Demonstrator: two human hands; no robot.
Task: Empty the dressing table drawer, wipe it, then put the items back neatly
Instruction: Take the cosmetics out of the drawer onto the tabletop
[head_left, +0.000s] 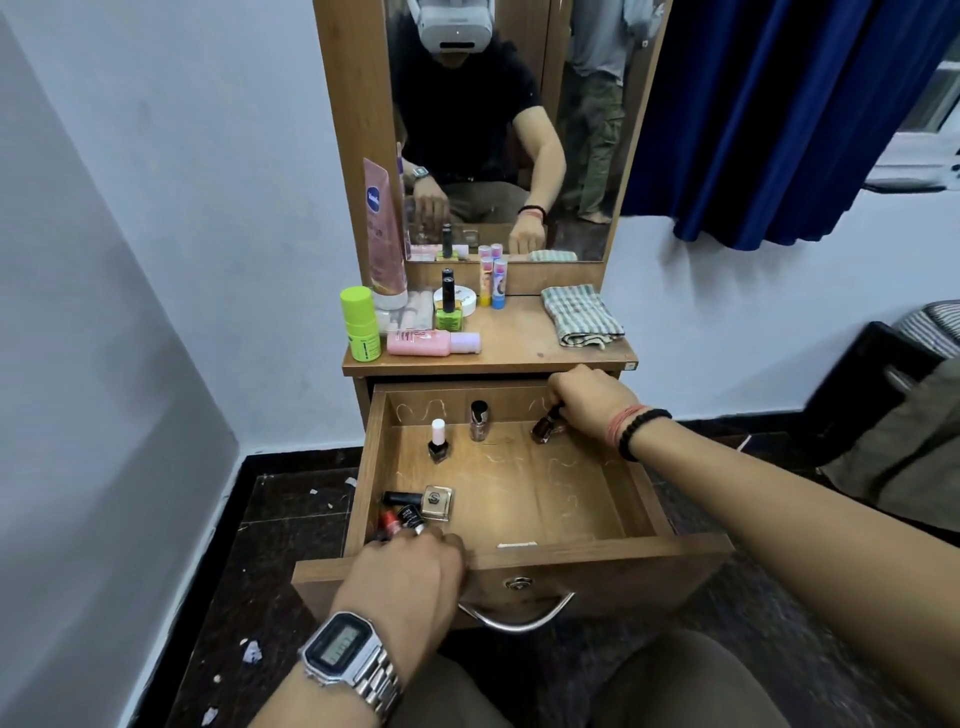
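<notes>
The wooden drawer (613, 564) stands pulled open under the dressing table top. My right hand (589, 402) reaches into its back right corner and pinches the cap of a tilted dark red nail polish bottle (544, 428). My left hand (410, 577) curls over the drawer's front left edge, its fingertips among a cluster of lipsticks (402, 514); whether it holds one is hidden. A gold square compact (437, 502) lies beside that cluster. A white-capped polish bottle (438, 441) and a clear bottle (478, 420) stand near the drawer's back wall.
On the table top (519, 338) stand a green bottle (360, 325), a lying pink bottle (431, 343), a pink tube (383, 234), two small sticks (492, 283) and a folded checked cloth (581, 315). A mirror rises behind. A blue curtain hangs at right.
</notes>
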